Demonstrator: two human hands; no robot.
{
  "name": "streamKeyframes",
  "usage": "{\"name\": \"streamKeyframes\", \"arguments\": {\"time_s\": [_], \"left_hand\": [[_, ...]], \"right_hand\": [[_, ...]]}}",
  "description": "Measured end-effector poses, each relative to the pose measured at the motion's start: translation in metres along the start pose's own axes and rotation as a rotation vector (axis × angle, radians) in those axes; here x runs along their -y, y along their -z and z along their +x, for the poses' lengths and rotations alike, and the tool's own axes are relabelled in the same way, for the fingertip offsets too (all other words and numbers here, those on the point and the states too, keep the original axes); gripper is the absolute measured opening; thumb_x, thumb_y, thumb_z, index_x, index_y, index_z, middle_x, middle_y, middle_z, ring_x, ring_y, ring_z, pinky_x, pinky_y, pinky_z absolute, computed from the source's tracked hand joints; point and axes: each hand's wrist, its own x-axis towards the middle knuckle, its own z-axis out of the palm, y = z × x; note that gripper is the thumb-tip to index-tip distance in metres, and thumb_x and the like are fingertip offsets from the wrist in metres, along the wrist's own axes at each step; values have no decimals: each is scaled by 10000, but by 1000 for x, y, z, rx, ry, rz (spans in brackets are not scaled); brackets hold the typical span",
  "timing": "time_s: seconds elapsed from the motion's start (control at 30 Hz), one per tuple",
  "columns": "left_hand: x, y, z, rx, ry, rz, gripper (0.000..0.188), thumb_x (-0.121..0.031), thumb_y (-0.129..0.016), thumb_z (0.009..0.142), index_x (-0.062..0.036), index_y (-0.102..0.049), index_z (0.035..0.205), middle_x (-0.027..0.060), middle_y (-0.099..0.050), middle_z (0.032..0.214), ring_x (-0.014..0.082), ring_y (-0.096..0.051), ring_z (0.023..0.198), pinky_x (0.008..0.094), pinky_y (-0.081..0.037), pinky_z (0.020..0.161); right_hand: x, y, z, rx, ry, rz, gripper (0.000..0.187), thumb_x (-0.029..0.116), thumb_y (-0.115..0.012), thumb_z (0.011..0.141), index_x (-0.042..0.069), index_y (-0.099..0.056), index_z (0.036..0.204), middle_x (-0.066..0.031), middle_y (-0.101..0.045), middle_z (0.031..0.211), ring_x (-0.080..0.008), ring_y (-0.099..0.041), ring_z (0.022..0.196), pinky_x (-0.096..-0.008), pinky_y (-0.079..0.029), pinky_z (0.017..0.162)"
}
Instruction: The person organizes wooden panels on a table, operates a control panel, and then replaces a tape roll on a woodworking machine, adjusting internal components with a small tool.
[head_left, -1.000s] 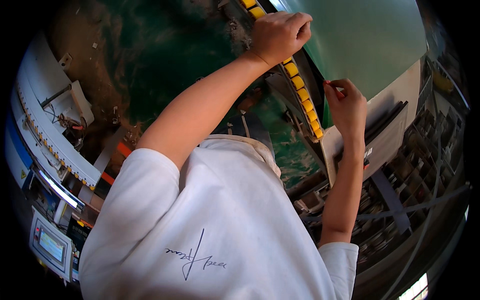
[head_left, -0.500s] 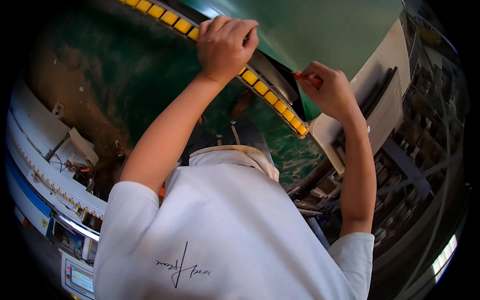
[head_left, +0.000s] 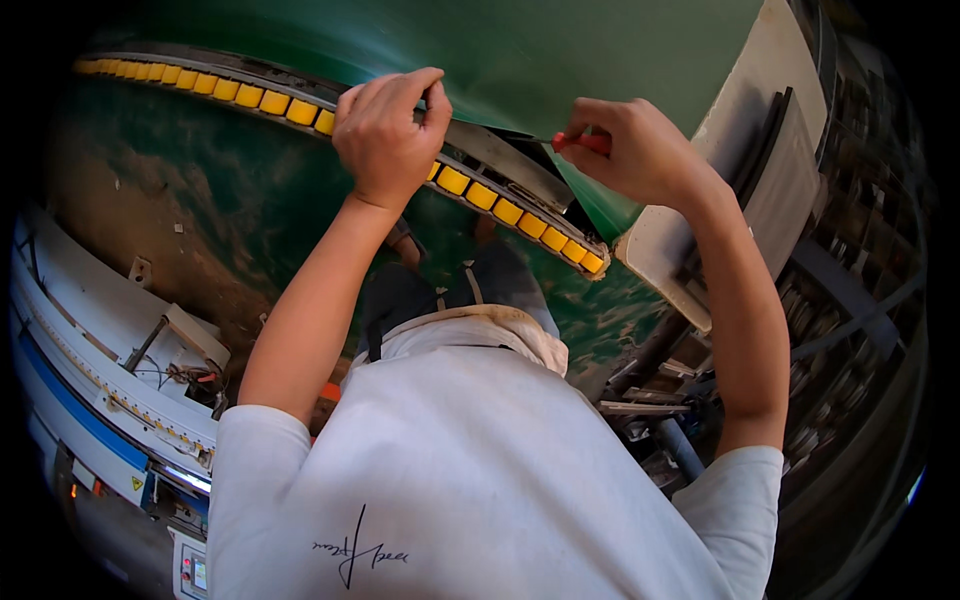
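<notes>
Both hands have drifted lower along the yellow roller track [head_left: 470, 185]. Left hand [head_left: 390, 135] pinches its metal rail [head_left: 500, 160], fingers together. Right hand [head_left: 640, 150] is clamped on a red-handled screwdriver [head_left: 583, 142].

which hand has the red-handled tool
The right hand: it grips a red-handled tool, while the left hand only pinches the rail of yellow rollers.

Yellow roller row [head_left: 480, 195] (red tool handle [head_left: 590, 143])
</notes>
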Motion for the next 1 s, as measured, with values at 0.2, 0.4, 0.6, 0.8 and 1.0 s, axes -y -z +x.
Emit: {"name": "streamKeyframes", "arguments": {"time_s": [0.2,0.4,0.6,0.8,1.0], "left_hand": [[-1,-3,-3,44,23,6,123,-148,-745,879,-158,-773,998,7,-747,818,203,-714,758,343,-530,779],[-2,-3,-4,108,51,36,118,-164,-733,896,-157,-763,1010,14,-744,799,221,-715,746,357,-538,746],[-2,-4,-3,104,59,54,116,-181,-723,911,-163,-762,1019,20,-748,810,234,-719,748,360,-541,730],[-1,-6,-5,84,52,51,118,-189,-720,917,-155,-760,1023,30,-760,841,245,-722,758,365,-541,704],[-1,-12,-7,19,75,36,83,-184,-729,867,-194,-753,946,34,-737,792,259,-700,698,359,-537,647]], "right_hand": [[-4,4,2,29,14,-14,159,152,-714,860,35,-704,968,-168,-733,818,-364,-698,743,-434,-550,683],[-9,-1,0,-20,122,-49,128,136,-698,866,38,-690,946,-163,-738,831,-365,-711,775,-452,-560,700],[3,-17,-5,-6,185,-289,123,152,-644,885,63,-680,962,-151,-713,753,-366,-710,732,-474,-565,671],[3,-27,-12,-85,227,-307,89,145,-639,893,69,-652,936,-155,-674,701,-371,-680,679,-479,-549,635],[-3,-11,0,-53,263,-195,91,122,-642,887,43,-680,862,-159,-683,716,-376,-686,708,-460,-550,671]]}}
